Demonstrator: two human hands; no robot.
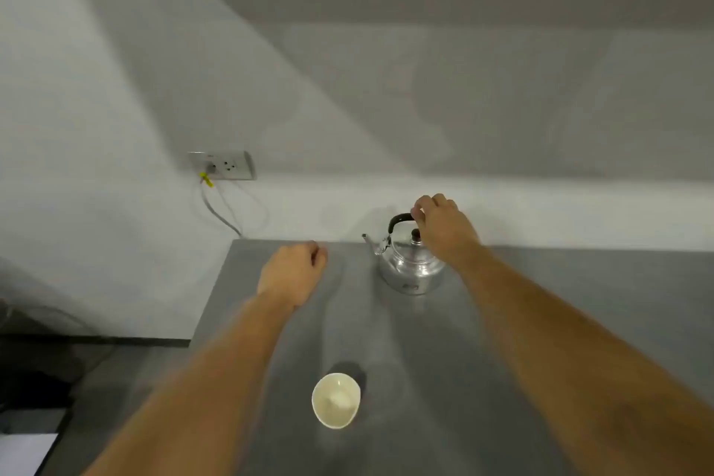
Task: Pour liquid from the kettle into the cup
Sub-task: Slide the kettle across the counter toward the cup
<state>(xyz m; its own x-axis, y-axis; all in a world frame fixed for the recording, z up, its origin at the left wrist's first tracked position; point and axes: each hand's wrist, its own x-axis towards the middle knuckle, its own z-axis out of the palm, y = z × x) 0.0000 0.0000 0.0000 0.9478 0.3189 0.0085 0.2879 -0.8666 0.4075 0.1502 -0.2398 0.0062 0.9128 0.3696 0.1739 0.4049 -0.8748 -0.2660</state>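
Observation:
A shiny metal kettle point(409, 267) with a black handle and a dark lid knob stands upright near the far edge of the grey table point(579, 301), its spout pointing left. My right hand point(444, 228) is over the kettle, fingers curled around the top of the black handle. A small cream cup point(335, 400) stands upright near the table's front, its inside looking pale and empty. My left hand point(291, 270) hovers loosely curled above the table, left of the kettle, holding nothing.
A wall socket point(224, 165) with a grey cable plugged in sits on the white wall behind the table's left corner. The table's left edge drops off to a dark floor area with dark objects at lower left.

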